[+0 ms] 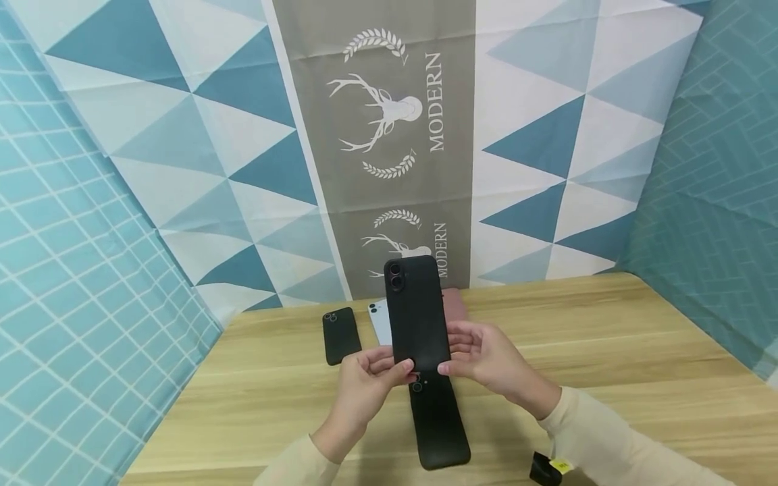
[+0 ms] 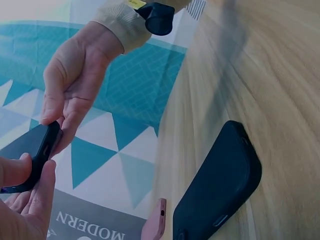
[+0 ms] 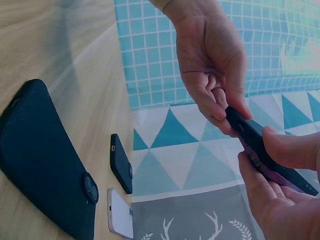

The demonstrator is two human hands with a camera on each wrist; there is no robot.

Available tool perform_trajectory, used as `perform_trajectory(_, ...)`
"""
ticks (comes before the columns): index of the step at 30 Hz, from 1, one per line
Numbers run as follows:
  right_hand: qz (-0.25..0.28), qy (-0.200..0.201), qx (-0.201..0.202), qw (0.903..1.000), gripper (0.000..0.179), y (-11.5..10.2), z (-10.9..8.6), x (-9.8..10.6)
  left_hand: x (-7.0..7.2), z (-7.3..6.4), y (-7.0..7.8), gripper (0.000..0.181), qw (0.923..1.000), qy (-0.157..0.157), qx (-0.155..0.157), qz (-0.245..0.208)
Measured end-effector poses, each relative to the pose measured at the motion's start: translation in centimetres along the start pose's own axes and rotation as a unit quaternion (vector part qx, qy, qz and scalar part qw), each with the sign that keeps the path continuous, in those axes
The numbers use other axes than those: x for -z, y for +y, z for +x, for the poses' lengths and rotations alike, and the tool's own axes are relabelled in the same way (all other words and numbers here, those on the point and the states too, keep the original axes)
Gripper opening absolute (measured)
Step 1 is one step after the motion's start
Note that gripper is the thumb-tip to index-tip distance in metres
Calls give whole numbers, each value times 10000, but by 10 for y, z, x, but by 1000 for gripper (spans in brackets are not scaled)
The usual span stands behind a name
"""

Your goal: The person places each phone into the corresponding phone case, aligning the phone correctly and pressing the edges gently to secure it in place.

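Note:
Both hands hold up a black phone [image 1: 419, 314], its back with two camera lenses turned to the head view. My left hand [image 1: 358, 391] pinches its lower left corner, thumb on the back. On the opposite edge, my right hand [image 1: 492, 361] grips it with thumb and fingers. The right wrist view shows a purplish strip along the held phone's [image 3: 265, 155] side; whether this is a case or a reflection I cannot tell. Below the hands, a larger-looking black phone [image 1: 440, 432] lies back up on the table, its top partly hidden.
Toward the back of the wooden table [image 1: 565, 337] lie a small black phone [image 1: 342, 335], a white phone [image 1: 380, 320] and a pink phone [image 1: 454, 305], the last two partly covered by the held phone. Patterned cloth [image 1: 535, 135] hangs behind. A black device [image 1: 545, 470] sits at the right wrist.

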State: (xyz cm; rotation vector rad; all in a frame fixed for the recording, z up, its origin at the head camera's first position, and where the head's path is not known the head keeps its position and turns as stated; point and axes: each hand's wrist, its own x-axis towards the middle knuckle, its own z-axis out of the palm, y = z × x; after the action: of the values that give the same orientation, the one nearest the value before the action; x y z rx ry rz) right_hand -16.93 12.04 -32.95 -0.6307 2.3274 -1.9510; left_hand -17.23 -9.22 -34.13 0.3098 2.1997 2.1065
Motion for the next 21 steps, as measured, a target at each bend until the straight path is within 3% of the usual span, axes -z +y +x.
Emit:
perform_trajectory(7,110,-80,38,9999,62,4,1,0,1,2,0,36,9999,34,-144,-6)
perform_trajectory(13,120,183,-454,9987,64,4,5,0,4,6,7,33,9995,206,-93,-221)
perform_trajectory(21,1099,205,-881,9898,62,4,7,-4,6,7,2,39,9991,91,166,-376)
